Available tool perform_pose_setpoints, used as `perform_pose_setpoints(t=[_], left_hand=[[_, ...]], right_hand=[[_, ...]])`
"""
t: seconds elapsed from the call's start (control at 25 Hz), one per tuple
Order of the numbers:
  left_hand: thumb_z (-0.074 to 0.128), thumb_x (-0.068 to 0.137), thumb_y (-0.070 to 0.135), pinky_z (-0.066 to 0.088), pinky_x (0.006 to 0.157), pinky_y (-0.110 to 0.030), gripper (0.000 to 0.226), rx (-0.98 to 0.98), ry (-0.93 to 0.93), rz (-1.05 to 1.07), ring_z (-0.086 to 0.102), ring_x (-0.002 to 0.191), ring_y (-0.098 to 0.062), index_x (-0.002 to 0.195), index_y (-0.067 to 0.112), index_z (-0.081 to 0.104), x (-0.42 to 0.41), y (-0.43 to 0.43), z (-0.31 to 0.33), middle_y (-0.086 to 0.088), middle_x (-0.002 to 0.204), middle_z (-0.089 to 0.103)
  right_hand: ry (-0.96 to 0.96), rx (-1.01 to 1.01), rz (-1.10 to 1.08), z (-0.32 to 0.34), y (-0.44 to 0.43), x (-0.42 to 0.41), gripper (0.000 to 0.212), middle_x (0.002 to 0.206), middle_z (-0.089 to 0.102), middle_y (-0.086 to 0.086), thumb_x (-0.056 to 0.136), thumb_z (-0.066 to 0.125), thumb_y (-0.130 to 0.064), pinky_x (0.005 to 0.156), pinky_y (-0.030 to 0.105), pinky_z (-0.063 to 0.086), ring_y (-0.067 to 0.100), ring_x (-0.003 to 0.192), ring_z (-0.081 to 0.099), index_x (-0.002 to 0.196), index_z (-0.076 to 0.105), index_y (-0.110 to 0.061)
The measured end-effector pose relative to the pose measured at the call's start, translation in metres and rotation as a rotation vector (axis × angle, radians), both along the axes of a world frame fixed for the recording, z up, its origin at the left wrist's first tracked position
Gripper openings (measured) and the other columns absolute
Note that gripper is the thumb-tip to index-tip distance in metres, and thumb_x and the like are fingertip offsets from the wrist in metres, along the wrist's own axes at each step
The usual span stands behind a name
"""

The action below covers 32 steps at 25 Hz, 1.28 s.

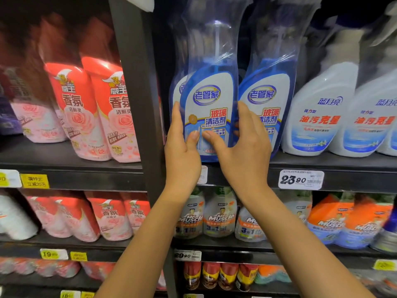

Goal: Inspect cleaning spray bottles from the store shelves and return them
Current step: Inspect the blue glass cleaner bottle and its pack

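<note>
Both hands clasp the blue bottle (207,108) at the front of the shelf (343,166).
The bottle stands upright between the fingers, its long axis vertical. The left hand (182,151) has its fingers (176,117) flat up the left side and its thumb on the label. The right hand (242,151) wraps the right side, next to the second bottle (266,97). Both hands are equally near, so I judge a straight pull toward the person would free it.

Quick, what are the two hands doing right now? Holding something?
Left hand: holds the blue glass cleaner bottle by its left side, thumb on the label.
Right hand: holds the same bottle by its right side.
</note>
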<state>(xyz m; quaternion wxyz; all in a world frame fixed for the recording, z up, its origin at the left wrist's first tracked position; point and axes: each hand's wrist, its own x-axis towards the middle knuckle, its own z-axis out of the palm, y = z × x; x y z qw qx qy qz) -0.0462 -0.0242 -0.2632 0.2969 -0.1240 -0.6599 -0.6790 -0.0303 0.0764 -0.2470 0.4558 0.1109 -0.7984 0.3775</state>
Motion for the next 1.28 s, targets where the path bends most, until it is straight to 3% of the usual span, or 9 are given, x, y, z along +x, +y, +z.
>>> perform_pose_setpoints(t=[0.24, 0.32, 0.4, 0.48, 0.68, 0.88, 1.0, 1.12, 1.28], left_hand=[[0.041, 0.1, 0.0, 0.047, 0.083, -0.007, 0.059, -0.025, -0.023, 0.033, 0.048, 0.112, 0.018, 0.151, 0.021, 0.021, -0.004, 0.0, 0.001, 0.022, 0.123, 0.043], [0.043, 0.099, 0.003, 0.04, 0.081, 0.003, 0.059, -0.093, -0.028, 0.14, 0.036, 0.109, 0.03, 0.151, 0.021, 0.021, -0.003, 0.001, 0.001, 0.022, 0.116, 0.037], [0.044, 0.099, 0.006, 0.035, 0.079, 0.007, 0.059, -0.126, -0.037, 0.197, 0.032, 0.107, 0.032, 0.151, 0.022, 0.021, -0.002, 0.003, 0.001, 0.02, 0.118, 0.037], [0.044, 0.1, 0.009, 0.038, 0.094, -0.006, 0.057, -0.163, -0.039, 0.252, 0.034, 0.12, 0.014, 0.15, 0.022, 0.022, 0.001, 0.006, 0.001, 0.008, 0.135, 0.039], [0.046, 0.099, 0.009, 0.024, 0.091, 0.007, 0.051, -0.259, 0.006, 0.391, 0.032, 0.126, 0.0, 0.147, 0.012, 0.029, 0.012, 0.01, -0.004, -0.002, 0.145, 0.037], [0.052, 0.091, 0.003, 0.041, 0.104, -0.035, 0.046, -0.379, 0.051, 0.483, 0.042, 0.131, -0.02, 0.137, 0.006, 0.045, 0.041, 0.01, -0.018, -0.01, 0.143, 0.045], [0.054, 0.088, 0.002, 0.048, 0.092, -0.027, 0.033, -0.192, 0.149, 0.378, 0.056, 0.115, -0.014, 0.119, 0.01, 0.062, 0.06, 0.021, -0.039, -0.003, 0.121, 0.059], [0.055, 0.085, 0.017, 0.05, 0.079, -0.024, 0.026, 0.077, -0.15, 0.093, 0.063, 0.091, -0.002, 0.099, 0.034, 0.067, 0.078, 0.045, -0.069, 0.012, 0.096, 0.069], [0.063, 0.087, 0.02, 0.052, 0.077, -0.03, 0.015, -0.008, -0.562, -0.249, 0.066, 0.084, -0.008, 0.09, 0.032, 0.07, 0.107, 0.099, -0.128, 0.011, 0.083, 0.072]], right_hand=[[-0.024, 0.009, -0.017, -0.006, -0.004, -0.006, 0.07, 0.13, 0.054, 0.018, 0.084, 0.073, -0.029, 0.102, 0.036, 0.039, 0.034, 0.121, 0.05, 0.139, 0.043, 0.003], [-0.008, 0.014, -0.041, -0.007, -0.005, -0.006, 0.069, 0.129, 0.056, 0.017, 0.085, 0.073, -0.03, 0.099, 0.03, 0.034, 0.034, 0.12, 0.05, 0.139, 0.044, 0.003], [0.0, -0.015, -0.01, -0.009, -0.007, -0.006, 0.07, 0.13, 0.056, 0.017, 0.084, 0.074, -0.027, 0.101, 0.039, 0.042, 0.033, 0.118, 0.052, 0.139, 0.043, 0.002], [-0.008, -0.07, 0.053, -0.009, -0.006, -0.007, 0.071, 0.131, 0.055, 0.015, 0.081, 0.077, -0.022, 0.091, 0.047, 0.051, 0.032, 0.113, 0.055, 0.14, 0.042, -0.001], [0.017, -0.113, 0.175, -0.02, 0.007, -0.002, 0.057, 0.127, 0.052, 0.017, 0.08, 0.071, 0.003, 0.064, 0.009, 0.048, 0.015, 0.091, 0.052, 0.132, 0.048, 0.0], [0.028, -0.204, 0.227, -0.041, 0.042, 0.024, 0.032, 0.106, 0.059, 0.002, 0.087, 0.063, 0.001, 0.062, 0.015, 0.048, 0.011, 0.08, 0.058, 0.117, 0.056, -0.01], [-0.055, -0.255, 0.207, -0.062, 0.081, 0.05, 0.023, 0.096, 0.063, -0.008, 0.091, 0.06, -0.008, 0.067, 0.01, 0.046, 0.002, 0.081, 0.059, 0.112, 0.059, -0.018], [-0.187, -0.366, 0.111, -0.102, 0.133, 0.088, 0.022, 0.088, 0.062, -0.013, 0.095, 0.057, -0.009, 0.066, 0.021, 0.051, 0.007, 0.078, 0.061, 0.11, 0.059, -0.024], [-0.402, -0.535, -0.076, -0.173, 0.206, 0.162, 0.024, 0.071, 0.063, -0.006, 0.093, 0.058, -0.002, 0.063, 0.018, 0.048, 0.005, 0.065, 0.059, 0.095, 0.064, -0.025]])
